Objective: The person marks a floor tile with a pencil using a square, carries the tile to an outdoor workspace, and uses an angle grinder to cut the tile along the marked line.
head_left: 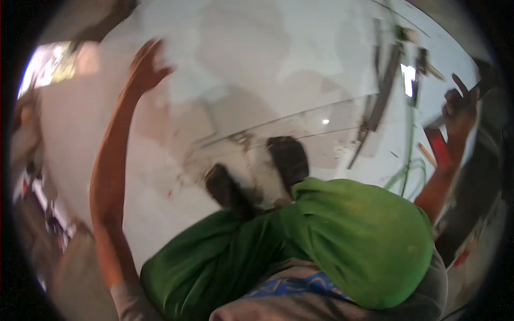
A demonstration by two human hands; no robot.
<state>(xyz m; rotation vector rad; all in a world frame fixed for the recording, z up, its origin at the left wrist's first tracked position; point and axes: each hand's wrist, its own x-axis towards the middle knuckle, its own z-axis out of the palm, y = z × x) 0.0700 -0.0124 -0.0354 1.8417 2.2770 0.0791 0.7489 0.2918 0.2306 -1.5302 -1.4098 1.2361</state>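
Seemingly mid-reach, the bare left hand [144,71] spreads empty fingers at upper left, while the bare right hand [460,111] (blurred; I cannot tell its grip) nears a flat red, perhaps plastic piece [439,147] at right, where grasping would call for steadiness.

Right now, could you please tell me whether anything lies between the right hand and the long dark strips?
Yes: a thin green strand lies on the pale surface, between the right hand and the long dark strips.

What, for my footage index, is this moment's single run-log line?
left hand: open over white surface | right hand: blurred, grip unclear, near red object | dark strips: lying on white surface
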